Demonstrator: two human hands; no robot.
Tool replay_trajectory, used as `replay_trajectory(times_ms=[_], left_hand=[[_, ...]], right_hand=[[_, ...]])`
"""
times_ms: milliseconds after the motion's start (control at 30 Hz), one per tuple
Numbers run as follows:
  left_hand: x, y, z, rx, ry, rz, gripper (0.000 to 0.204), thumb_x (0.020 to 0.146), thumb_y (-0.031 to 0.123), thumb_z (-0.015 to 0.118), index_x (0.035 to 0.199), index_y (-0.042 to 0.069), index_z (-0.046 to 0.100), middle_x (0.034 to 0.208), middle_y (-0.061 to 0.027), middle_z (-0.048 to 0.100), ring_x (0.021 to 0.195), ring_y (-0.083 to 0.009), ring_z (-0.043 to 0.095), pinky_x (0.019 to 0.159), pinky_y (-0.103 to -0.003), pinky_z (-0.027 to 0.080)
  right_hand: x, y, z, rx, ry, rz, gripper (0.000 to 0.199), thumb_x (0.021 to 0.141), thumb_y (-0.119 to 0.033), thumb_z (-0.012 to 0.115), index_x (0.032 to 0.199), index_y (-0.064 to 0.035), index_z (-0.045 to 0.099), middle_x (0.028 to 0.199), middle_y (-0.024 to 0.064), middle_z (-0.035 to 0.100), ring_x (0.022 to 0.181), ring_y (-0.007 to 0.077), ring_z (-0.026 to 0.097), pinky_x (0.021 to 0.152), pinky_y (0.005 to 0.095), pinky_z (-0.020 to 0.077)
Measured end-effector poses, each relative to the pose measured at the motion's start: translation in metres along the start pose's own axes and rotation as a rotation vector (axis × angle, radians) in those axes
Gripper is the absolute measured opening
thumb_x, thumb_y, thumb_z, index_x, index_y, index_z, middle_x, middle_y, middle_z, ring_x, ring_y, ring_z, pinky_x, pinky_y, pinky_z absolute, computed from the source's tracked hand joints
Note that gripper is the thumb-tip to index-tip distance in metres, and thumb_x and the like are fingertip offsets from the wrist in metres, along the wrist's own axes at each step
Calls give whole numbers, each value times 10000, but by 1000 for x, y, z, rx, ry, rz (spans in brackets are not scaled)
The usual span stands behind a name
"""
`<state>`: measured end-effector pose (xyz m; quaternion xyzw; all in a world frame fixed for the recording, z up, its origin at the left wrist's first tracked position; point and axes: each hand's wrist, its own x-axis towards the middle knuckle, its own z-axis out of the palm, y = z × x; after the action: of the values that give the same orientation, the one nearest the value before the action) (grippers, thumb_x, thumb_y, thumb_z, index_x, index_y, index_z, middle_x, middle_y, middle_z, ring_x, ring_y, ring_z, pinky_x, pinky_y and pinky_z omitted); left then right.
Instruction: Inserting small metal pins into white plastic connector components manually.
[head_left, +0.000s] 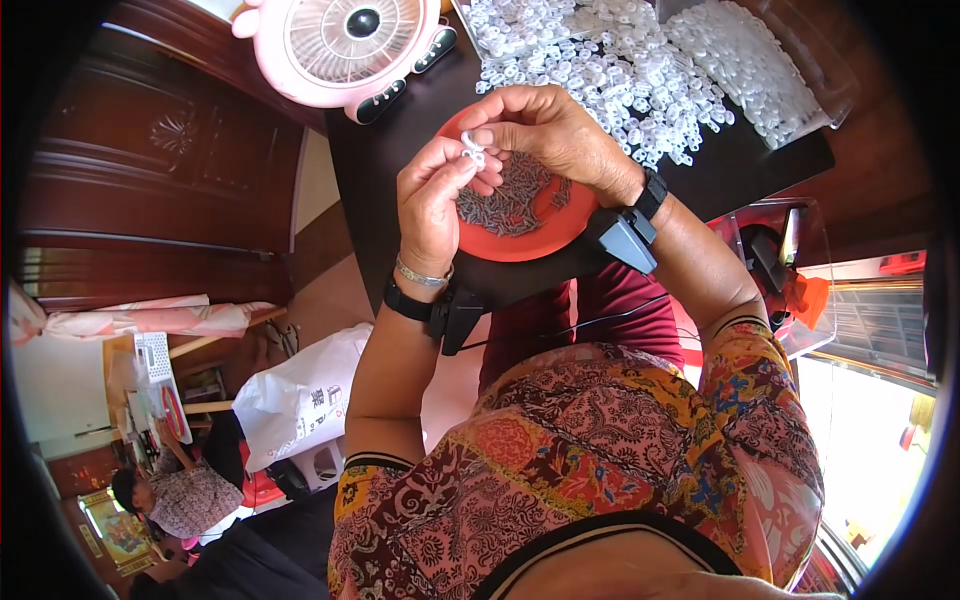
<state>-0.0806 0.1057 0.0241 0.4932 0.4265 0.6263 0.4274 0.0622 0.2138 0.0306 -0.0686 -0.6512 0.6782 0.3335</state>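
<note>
My left hand (432, 205) and my right hand (548, 133) meet above a round red plate (545, 238) that holds a heap of small dark metal pins (510, 200). Between the fingertips of both hands sits a small white plastic piece (473, 148). Both wrists carry black strapped devices, and a silver bracelet circles the left wrist. Behind the plate, a large pile of the same white plastic pieces (610, 65) covers the dark table (380, 170).
A pink desk fan (345, 45) stands at the table's far left corner. A clear tray (800, 60) holds more white pieces at the right. A white bag (300, 400) lies on the floor at left, and another person (185, 495) sits at lower left.
</note>
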Motion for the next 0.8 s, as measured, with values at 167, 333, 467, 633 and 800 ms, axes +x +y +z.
replay_trajectory(times_ms=[167,333,467,633,800], left_hand=[[-1,2,0,-23,67,-23,167,897,138,459,859,-3,540,823,-125,629,685,-168,597,628,-255,457],[-2,-1,-4,128,118,-67,163,885,170,476,787,49,524,673,-23,528,569,-98,500,532,-205,362],[-1,0,-3,163,101,-101,167,869,183,486,768,55,523,666,-13,519,564,-91,496,523,-202,359],[-1,-1,-2,172,93,-100,166,861,187,490,763,58,522,667,-9,524,553,-86,491,515,-200,351],[-1,-2,-2,181,100,-111,161,866,174,486,764,56,524,663,-9,523,551,-84,490,512,-199,347]], right_hand=[[0,-3,-3,-33,8,-15,173,867,-53,630,1027,9,655,851,10,653,741,51,564,666,210,472],[-1,-8,-10,-18,34,53,174,865,-61,632,1024,8,656,843,2,645,708,46,545,653,201,466],[-1,-7,-9,-81,12,38,166,866,-80,636,1007,1,664,824,-3,640,686,48,531,641,199,457],[-1,-5,-6,-78,18,36,165,862,-103,646,993,-5,670,808,-3,639,680,50,526,637,199,448],[-2,-5,-6,-105,21,26,171,857,-120,656,981,-5,672,797,-7,636,680,49,522,633,198,444]])
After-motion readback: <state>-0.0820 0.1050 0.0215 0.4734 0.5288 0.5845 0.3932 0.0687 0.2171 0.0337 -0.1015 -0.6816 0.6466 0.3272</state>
